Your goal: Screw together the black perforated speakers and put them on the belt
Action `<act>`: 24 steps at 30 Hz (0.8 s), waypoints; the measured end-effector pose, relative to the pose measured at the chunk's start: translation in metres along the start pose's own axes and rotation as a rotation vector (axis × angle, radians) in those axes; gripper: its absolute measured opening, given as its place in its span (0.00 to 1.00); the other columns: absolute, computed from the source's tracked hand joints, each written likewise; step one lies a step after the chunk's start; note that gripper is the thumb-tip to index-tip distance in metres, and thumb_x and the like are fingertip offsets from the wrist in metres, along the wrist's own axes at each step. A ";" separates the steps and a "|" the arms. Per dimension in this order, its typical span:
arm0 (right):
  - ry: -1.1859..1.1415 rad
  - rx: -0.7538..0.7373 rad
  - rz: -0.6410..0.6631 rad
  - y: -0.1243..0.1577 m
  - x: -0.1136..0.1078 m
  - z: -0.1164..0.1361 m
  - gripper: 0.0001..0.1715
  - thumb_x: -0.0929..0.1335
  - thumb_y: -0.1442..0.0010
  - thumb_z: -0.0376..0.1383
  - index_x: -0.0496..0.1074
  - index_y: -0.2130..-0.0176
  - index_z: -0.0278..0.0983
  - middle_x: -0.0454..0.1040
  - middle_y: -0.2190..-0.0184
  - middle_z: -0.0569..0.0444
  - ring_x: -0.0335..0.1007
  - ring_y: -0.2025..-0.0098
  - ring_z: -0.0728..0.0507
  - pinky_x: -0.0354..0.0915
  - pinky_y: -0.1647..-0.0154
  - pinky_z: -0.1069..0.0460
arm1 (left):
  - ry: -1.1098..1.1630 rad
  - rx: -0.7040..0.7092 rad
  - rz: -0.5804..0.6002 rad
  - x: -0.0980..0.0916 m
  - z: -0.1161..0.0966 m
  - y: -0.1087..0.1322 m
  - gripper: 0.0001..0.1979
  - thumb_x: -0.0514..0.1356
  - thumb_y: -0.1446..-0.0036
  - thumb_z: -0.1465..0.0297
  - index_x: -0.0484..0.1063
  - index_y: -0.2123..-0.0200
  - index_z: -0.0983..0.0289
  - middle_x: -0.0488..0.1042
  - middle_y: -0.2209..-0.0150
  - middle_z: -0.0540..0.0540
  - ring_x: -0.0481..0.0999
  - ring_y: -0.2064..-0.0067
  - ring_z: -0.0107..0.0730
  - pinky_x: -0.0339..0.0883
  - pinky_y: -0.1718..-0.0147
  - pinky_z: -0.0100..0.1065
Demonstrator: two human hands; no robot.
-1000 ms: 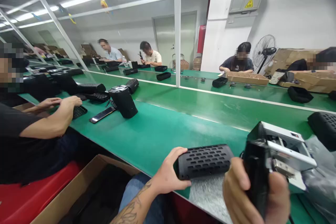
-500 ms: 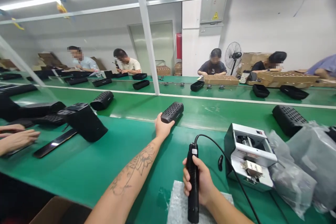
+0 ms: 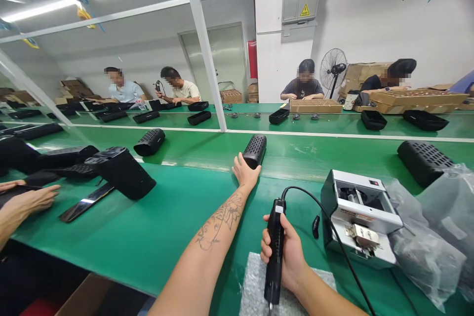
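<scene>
L hand point(image 3: 246, 174) flat on green conveyor belt point(image 3: 177, 242), fingers point(image 3: 240, 164) slightly spread, tips touching near end of black perforated speaker point(image 3: 255, 151), not closed round it. Speaker lies lengthwise on belt, just past fingertips, pointing away from person. R hand point(image 3: 287, 252) clamped round black corded electric screwdriver point(image 3: 274, 252), tip down, above bubble-wrap pad point(image 3: 281, 289) at belt's near edge. Cord arcs R past white open-cased machine point(image 3: 357, 217), which sits on belt nr near edge. Clear plastic bags point(image 3: 425, 242) just beside machine, 2nd black speaker point(image 3: 424, 163) behind them. Twd L end of belt: co-worker's hand point(image 3: 31, 200), tilted black speaker point(image 3: 124, 173), phone point(image 3: 86, 203).
</scene>
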State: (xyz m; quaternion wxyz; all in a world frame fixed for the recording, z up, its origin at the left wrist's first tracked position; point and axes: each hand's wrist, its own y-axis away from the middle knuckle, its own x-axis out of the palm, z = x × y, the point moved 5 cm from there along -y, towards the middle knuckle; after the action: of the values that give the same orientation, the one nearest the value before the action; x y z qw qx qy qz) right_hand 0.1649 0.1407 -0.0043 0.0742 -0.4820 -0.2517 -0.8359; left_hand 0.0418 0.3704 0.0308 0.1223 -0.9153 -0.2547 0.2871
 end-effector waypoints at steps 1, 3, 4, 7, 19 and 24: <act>0.000 -0.005 -0.025 -0.002 -0.001 0.002 0.26 0.66 0.34 0.58 0.71 0.52 0.40 0.69 0.78 0.59 0.62 0.82 0.49 0.60 0.81 0.53 | 0.034 0.029 0.020 -0.008 -0.002 0.009 0.44 0.70 0.48 0.68 0.56 0.31 0.60 0.52 0.28 0.68 0.53 0.25 0.59 0.44 0.27 0.57; 0.011 -0.015 -0.066 -0.004 -0.002 0.007 0.25 0.65 0.33 0.56 0.71 0.52 0.40 0.69 0.77 0.59 0.63 0.81 0.49 0.61 0.80 0.54 | 0.119 0.086 0.084 -0.023 -0.006 0.034 0.31 0.65 0.43 0.71 0.64 0.36 0.61 0.61 0.31 0.65 0.62 0.29 0.50 0.53 0.29 0.50; 0.023 -0.017 -0.082 -0.004 -0.002 0.009 0.24 0.65 0.32 0.56 0.71 0.52 0.40 0.69 0.77 0.59 0.63 0.80 0.50 0.62 0.80 0.54 | 0.164 0.108 0.128 -0.030 -0.007 0.050 0.25 0.62 0.41 0.72 0.68 0.40 0.62 0.68 0.36 0.63 0.69 0.34 0.45 0.60 0.32 0.46; 0.086 0.003 -0.120 0.000 -0.005 0.015 0.22 0.67 0.32 0.53 0.71 0.53 0.39 0.69 0.76 0.59 0.64 0.80 0.50 0.64 0.79 0.54 | 0.278 0.141 0.301 -0.048 -0.013 0.101 0.14 0.59 0.40 0.74 0.75 0.51 0.64 0.80 0.54 0.58 0.81 0.56 0.36 0.75 0.50 0.38; 0.218 0.022 -0.059 0.019 -0.024 0.045 0.24 0.65 0.31 0.53 0.72 0.51 0.37 0.75 0.70 0.54 0.63 0.81 0.51 0.68 0.84 0.53 | 0.441 0.211 0.748 -0.086 -0.019 0.187 0.13 0.59 0.52 0.80 0.78 0.64 0.65 0.80 0.66 0.52 0.77 0.64 0.30 0.71 0.61 0.30; 0.266 0.070 -0.032 0.022 -0.025 0.032 0.25 0.67 0.32 0.53 0.72 0.50 0.35 0.77 0.67 0.52 0.64 0.81 0.51 0.70 0.85 0.51 | 0.413 0.231 0.764 -0.088 -0.017 0.188 0.10 0.60 0.52 0.80 0.77 0.66 0.65 0.80 0.66 0.51 0.78 0.62 0.31 0.70 0.58 0.31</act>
State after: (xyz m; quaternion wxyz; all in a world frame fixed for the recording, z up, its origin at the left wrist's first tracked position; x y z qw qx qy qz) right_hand 0.2108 0.1346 -0.0040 0.1104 -0.3599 -0.2765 -0.8842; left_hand 0.0639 0.1636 0.0156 0.1571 -0.9622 0.1650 0.1493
